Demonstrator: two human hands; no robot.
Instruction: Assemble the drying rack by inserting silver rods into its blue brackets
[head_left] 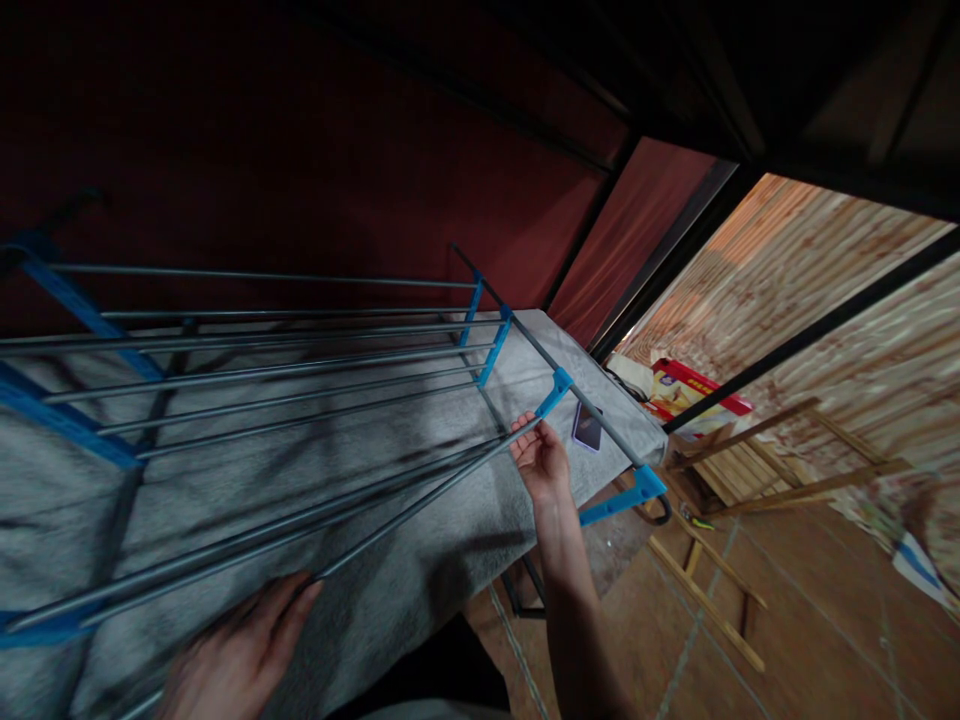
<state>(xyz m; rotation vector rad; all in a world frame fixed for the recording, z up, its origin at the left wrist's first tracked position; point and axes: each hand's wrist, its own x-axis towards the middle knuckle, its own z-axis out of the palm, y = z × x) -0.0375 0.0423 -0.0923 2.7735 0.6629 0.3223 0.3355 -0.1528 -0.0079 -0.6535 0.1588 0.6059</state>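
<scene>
A metal rod (420, 508) runs slantwise between my two hands. My left hand (240, 645) is closed around its near part, at the lower left. Its far end meets a blue plastic bracket (556, 393), where my right hand (543, 462) holds it palm up, fingers curled at the joint. Both belong to a rack of grey tubes (300, 372) and blue brackets, lying across a grey cloth (450, 540). Other rods are seated in the back brackets. Another blue bracket (622, 497) at the front right has no rod in it.
A phone (587, 427) lies on the cloth just right of my right hand. Beyond the cloth's right end are a red and yellow box (694, 388) and a wooden frame (780, 465) on the tiled floor (817, 600). A dark red wall (300, 150) stands behind the rack.
</scene>
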